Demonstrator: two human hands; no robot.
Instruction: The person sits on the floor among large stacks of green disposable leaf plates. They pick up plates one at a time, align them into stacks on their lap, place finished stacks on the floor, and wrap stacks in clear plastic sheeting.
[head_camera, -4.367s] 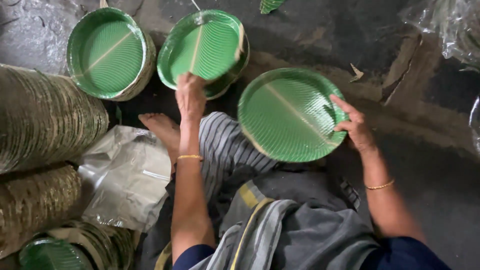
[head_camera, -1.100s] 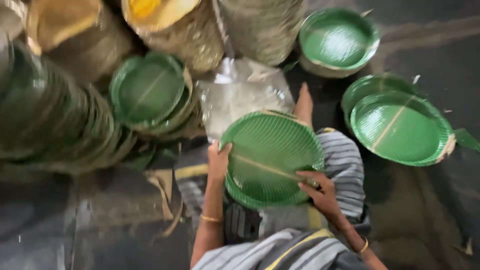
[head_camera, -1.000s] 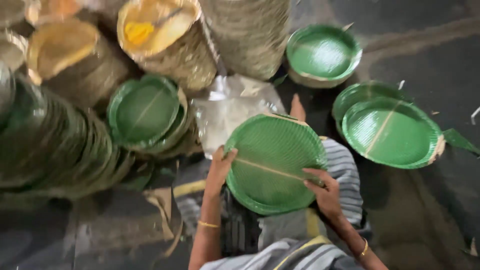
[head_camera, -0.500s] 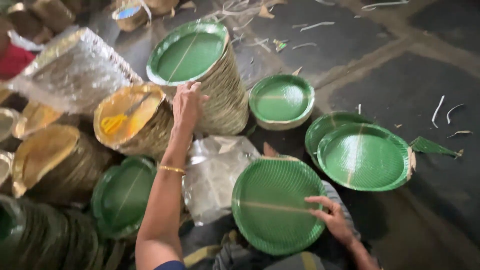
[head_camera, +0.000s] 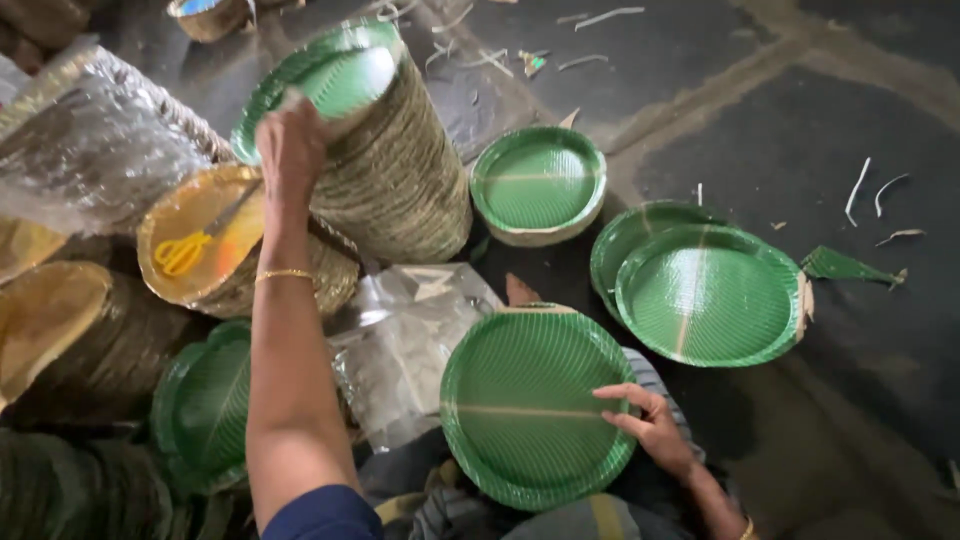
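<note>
Left hand (head_camera: 290, 150) tilts stack's top plate (head_camera: 335, 80) toward camera

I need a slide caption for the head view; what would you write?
Left hand grips the top plate of a tall stack while the right hand steadies a green plate on the lap.

The tall stack (head_camera: 390, 170) is the landmark. Left of it lies a stack bearing scissors (head_camera: 183, 252). Right of it sits a low stack (head_camera: 538, 190), farther right two overlapping plates (head_camera: 710, 292). Nearer the person lie a bag (head_camera: 415, 345) and the lap plate (head_camera: 535, 405).
</note>
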